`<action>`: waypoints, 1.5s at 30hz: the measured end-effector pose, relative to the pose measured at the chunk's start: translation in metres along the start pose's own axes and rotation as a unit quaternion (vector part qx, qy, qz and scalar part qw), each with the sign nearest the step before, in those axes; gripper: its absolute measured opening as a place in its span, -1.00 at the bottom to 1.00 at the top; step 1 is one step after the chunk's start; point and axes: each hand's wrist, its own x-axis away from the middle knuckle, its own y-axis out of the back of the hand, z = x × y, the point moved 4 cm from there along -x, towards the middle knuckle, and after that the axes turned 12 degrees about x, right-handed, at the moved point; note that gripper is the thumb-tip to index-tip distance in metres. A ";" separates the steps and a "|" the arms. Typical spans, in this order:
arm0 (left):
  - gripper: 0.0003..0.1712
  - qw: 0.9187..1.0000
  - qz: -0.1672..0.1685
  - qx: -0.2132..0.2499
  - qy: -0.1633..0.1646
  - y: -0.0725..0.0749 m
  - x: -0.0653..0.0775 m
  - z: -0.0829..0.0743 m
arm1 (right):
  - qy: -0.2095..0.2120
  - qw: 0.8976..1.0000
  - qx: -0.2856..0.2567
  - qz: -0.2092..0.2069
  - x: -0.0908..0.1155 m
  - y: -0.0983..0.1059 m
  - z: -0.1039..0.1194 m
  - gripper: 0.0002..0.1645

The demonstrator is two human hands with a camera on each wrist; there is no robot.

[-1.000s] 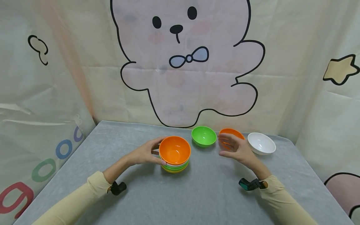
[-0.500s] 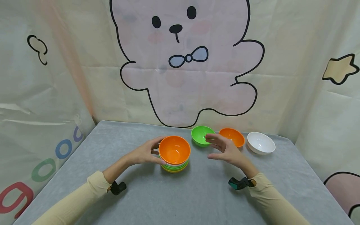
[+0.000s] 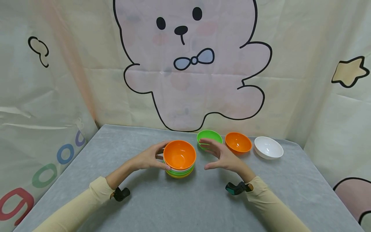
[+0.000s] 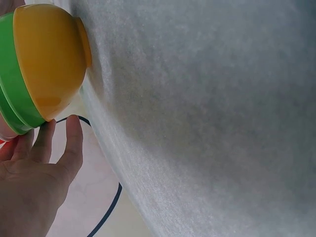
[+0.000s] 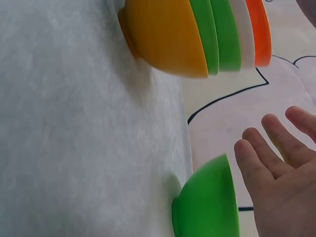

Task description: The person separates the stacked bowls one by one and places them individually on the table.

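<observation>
A stack of nested bowls (image 3: 179, 156) stands in the middle of the table, orange on top, then white, green and a yellow one (image 5: 163, 37) at the bottom. My left hand (image 3: 150, 157) holds the stack from its left side, thumb at the front and fingers round the back. In the left wrist view its fingertips (image 4: 47, 128) lie against the bowls' sides. My right hand (image 3: 224, 156) is in the air right of the stack, fingers spread and holding nothing. In the head view it partly covers a single green bowl (image 3: 207, 133).
An orange bowl (image 3: 238, 143) and a white bowl (image 3: 268, 148) stand in a row right of the green one, near the back edge of the grey cloth-covered table (image 3: 185, 206). A printed curtain (image 3: 185, 96) hangs behind the table.
My right hand has moved left, from in front of the single orange bowl to in front of the green one, closer to the stack. The left hand and the stack have stayed put.
</observation>
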 end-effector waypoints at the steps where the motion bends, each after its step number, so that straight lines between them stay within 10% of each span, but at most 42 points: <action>1: 0.03 1.000 -0.001 -0.001 0.001 0.000 0.000 0.000 | 0.003 1.000 -0.001 0.004 -0.002 -0.002 0.001 0.07; 45: 0.00 1.000 -0.002 -0.006 0.000 0.000 0.002 -0.002 | 0.003 0.997 0.059 0.043 -0.049 -0.046 0.003 0.17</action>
